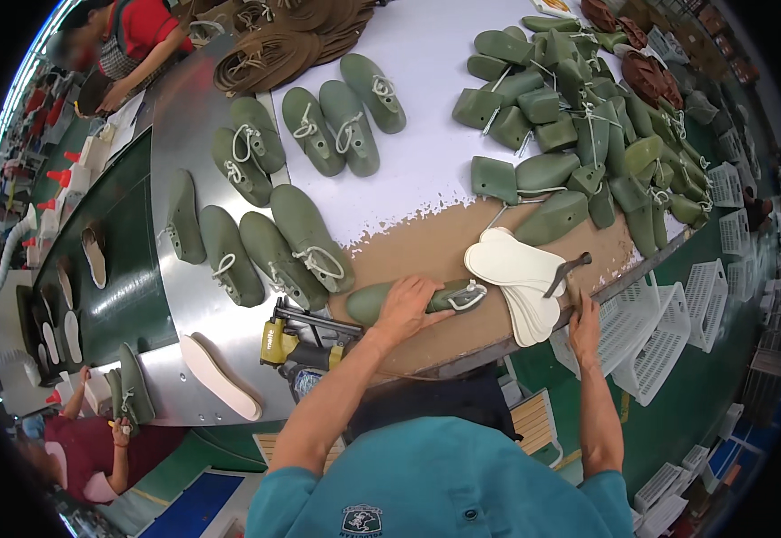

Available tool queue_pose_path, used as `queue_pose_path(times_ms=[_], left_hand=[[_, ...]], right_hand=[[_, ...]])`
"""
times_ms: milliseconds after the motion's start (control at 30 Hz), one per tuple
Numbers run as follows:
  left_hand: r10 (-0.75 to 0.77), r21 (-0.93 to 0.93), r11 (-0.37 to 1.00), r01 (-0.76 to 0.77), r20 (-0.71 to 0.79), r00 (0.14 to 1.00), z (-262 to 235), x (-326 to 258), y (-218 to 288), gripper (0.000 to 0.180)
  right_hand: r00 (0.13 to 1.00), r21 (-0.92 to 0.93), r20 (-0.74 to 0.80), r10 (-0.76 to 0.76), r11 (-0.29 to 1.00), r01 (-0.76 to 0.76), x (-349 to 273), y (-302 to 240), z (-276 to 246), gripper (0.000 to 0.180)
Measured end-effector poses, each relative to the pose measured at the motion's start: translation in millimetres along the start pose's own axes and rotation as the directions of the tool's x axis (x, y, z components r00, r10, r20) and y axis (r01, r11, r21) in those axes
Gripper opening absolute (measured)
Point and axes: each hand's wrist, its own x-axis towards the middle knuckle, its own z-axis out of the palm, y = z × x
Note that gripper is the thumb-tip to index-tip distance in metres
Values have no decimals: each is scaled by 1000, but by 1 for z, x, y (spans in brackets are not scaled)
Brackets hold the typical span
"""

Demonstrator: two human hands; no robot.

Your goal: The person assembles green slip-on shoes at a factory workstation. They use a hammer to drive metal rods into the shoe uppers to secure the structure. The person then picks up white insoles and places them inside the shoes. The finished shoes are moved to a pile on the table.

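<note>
My left hand [408, 307] lies closed over a green shoe last [368, 305] on its side on the brown board, thumb and fingers around its middle. A white cord loop [471, 297] hangs at the last's right end. At the board's right edge, my right hand [584, 327] is closed around the wooden handle of a hammer [569, 271]. The hammer's dark head rests over a stack of cream insoles [509, 258], fanned out between my hands. Just left of my left forearm is a yellow and black nail gun [294, 348].
Several corded green lasts [301, 238] stand on the metal and white tabletop, and a heap of lasts [579, 125] fills the far right. A single insole [220, 377] lies left. Brown strip coils [274, 54] sit at the back. White crates [650, 345] stand right; two people work left.
</note>
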Motion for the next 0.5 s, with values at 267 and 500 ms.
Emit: queue_pose_path(times_ms=[267, 500], left_hand=[[51, -12, 999, -52, -45, 998, 2, -1, -2, 49], [82, -1, 997, -82, 14, 997, -3, 3, -1, 48]], right_hand=[[932, 657, 28, 360, 696, -289, -28, -110, -86, 56], [966, 412, -75, -249, 874, 257, -63, -151, -33, 53]])
